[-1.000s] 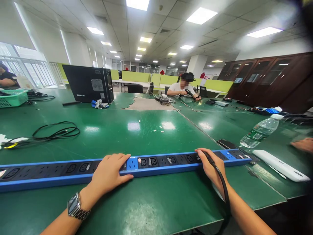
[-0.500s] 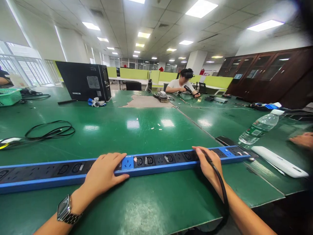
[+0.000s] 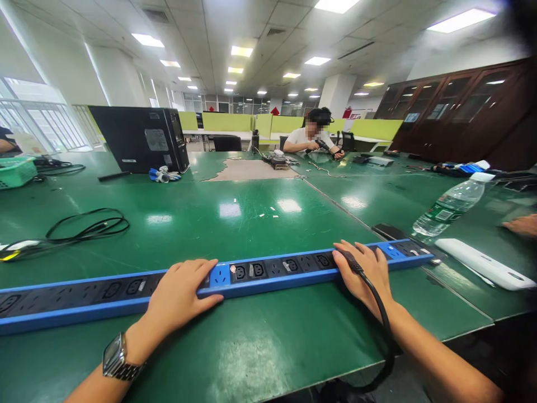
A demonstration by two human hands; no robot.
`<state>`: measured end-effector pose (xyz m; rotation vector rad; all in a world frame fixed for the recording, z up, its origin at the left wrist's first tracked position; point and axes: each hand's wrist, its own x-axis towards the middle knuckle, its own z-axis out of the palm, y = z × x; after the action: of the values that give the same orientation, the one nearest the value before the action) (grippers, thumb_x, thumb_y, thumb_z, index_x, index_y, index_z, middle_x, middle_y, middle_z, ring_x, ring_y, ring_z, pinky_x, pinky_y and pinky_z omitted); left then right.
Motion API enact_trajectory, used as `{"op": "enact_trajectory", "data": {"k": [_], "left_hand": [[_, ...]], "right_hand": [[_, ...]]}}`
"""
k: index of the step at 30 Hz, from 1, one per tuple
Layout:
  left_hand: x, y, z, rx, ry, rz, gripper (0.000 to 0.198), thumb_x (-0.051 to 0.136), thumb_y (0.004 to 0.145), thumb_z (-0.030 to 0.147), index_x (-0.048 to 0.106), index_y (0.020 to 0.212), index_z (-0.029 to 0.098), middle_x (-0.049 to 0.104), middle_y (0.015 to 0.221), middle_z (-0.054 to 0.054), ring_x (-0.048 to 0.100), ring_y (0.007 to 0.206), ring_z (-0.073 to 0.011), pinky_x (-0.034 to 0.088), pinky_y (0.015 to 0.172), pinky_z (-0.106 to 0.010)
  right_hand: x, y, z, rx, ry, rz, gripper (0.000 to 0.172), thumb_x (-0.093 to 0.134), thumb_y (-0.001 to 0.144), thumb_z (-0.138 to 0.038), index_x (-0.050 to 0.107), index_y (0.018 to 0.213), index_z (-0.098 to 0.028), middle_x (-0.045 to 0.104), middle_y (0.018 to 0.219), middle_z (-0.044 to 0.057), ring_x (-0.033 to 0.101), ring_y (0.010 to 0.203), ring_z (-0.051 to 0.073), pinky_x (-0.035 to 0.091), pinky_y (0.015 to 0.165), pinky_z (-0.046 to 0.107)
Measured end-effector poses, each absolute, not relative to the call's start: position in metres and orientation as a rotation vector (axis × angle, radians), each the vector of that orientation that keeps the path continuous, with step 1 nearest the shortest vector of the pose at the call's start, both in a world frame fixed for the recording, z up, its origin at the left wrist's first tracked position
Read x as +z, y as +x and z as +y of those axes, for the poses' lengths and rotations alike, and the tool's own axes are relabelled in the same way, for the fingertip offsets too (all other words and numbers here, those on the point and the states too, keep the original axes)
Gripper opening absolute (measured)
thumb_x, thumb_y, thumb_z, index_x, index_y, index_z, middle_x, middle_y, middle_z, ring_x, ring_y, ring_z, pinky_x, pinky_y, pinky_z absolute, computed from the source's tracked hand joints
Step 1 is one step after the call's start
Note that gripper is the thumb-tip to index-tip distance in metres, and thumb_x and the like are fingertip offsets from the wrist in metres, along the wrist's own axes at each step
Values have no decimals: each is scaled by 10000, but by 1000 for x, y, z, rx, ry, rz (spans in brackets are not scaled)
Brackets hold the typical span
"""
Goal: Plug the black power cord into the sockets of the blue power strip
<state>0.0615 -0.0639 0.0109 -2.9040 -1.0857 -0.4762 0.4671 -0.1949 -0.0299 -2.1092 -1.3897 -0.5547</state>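
Observation:
A long blue power strip [image 3: 289, 285] with black and blue sockets lies across the green table in front of me. My left hand [image 3: 182, 285] grips it near the middle, fingers over the far edge and thumb along the near side; a metal watch [image 3: 119, 358] is on that wrist. Over the strip's right part is my right hand [image 3: 364, 271], its fingers spread more widely across the sockets. Between its thumb and index finger sits the plug of a black power cord [image 3: 380, 305]. The cord loops back past the table edge; the plug's tip is hidden.
A tilted water bottle [image 3: 451, 207], a white elongated case [image 3: 486, 263] and a black flat object [image 3: 392, 232] are at the right. Black cable [image 3: 90, 224] lies left. A computer tower [image 3: 142, 140] and gloves [image 3: 164, 174] stand farther back. Across the table sits another person [image 3: 308, 137].
My right hand's fingers have spread out over the strip, and the hand has shifted slightly right. My left hand keeps its grip. The view has tilted slightly.

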Motion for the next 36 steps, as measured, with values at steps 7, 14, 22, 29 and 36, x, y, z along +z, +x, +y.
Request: {"op": "enact_trajectory", "data": {"k": [7, 14, 22, 29, 36], "left_hand": [[13, 62, -66, -503, -2920, -1108, 609, 692, 786, 487, 548, 1316, 223, 655, 1256, -103, 612, 1114, -294, 462, 961, -456], [16, 64, -69, -487, -2948, -1156, 627, 718, 769, 477, 561, 1311, 203, 656, 1240, -101, 608, 1104, -306, 457, 960, -478], [17, 64, -70, -477, -2939, -1137, 627, 723, 769, 477, 554, 1311, 210, 652, 1246, -105, 610, 1087, -297, 458, 947, -464], [16, 65, -70, -463, -2956, -1162, 636, 721, 777, 468, 542, 1324, 198, 642, 1262, -105, 597, 1104, -303, 442, 967, -477], [19, 66, -71, -440, -2956, -1178, 650, 727, 770, 474, 547, 1328, 195, 644, 1262, -106, 602, 1105, -305, 447, 968, -479]], "right_hand": [[-25, 468, -189, -305, -1950, -1243, 415, 479, 830, -551, 749, 941, -256, 739, 1095, 60, 579, 1156, 306, 330, 1057, 551], [17, 398, -173, -51, -1552, -881, 343, 529, 808, -493, 742, 827, -225, 751, 983, 65, 654, 992, 251, 453, 948, 410], [1, 314, -149, 73, -1886, -1240, 354, 512, 838, -528, 775, 810, -293, 736, 1120, 44, 580, 1153, 331, 261, 1077, 587], [-5, 318, -146, -18, -1896, -1189, 358, 493, 842, -500, 768, 807, -274, 751, 1069, 51, 616, 1106, 305, 315, 1049, 516], [-1, 310, -147, -88, -1954, -1178, 428, 413, 905, -519, 759, 881, -268, 763, 994, 48, 634, 1053, 264, 357, 984, 425]]}}
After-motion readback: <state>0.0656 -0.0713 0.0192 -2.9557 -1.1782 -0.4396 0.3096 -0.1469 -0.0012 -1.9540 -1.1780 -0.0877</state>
